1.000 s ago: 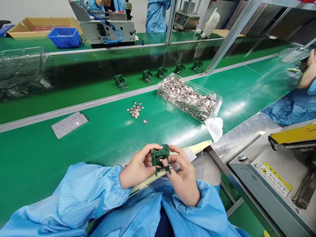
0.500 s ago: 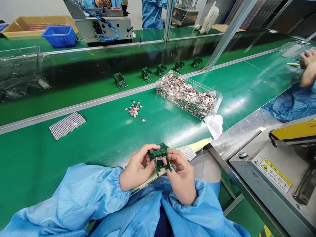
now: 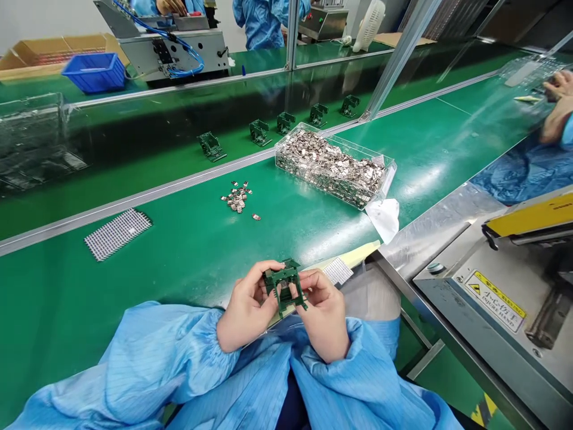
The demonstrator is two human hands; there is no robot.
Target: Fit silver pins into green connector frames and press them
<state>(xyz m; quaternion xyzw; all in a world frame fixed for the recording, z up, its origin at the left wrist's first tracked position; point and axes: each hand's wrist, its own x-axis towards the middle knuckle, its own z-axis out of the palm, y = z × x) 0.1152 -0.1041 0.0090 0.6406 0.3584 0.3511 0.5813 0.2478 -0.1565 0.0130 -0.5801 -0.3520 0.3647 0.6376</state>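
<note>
Between my two hands is a green plastic frame point(image 3: 286, 276), open in the middle, held above the near edge of the bench. My left hand point(image 3: 248, 307) is closed around its left side, thumb at the lower edge. On the right side, my right hand point(image 3: 326, 313) grips it, with the thumb reaching into the opening. Whatever the thumbs touch inside is too small to make out. Beyond my hands lies a small pile of metal parts point(image 3: 237, 199), with one loose part point(image 3: 256, 217) beside it. A clear plastic box point(image 3: 333, 167) full of similar parts stands further right.
Several green frames point(image 3: 211, 147) stand along the strip behind the metal rail. A white gridded sheet point(image 3: 117, 234) lies at left, and a smaller one point(image 3: 338, 272) near my right hand. A machine with a warning label point(image 3: 495, 300) is at right. Another person's hands point(image 3: 557, 101) work at far right.
The view has shifted slightly, so the bench things sit a little further left. Both hands keep hold of the green frame, which shows slightly turned. My right thumb is further into its opening.
</note>
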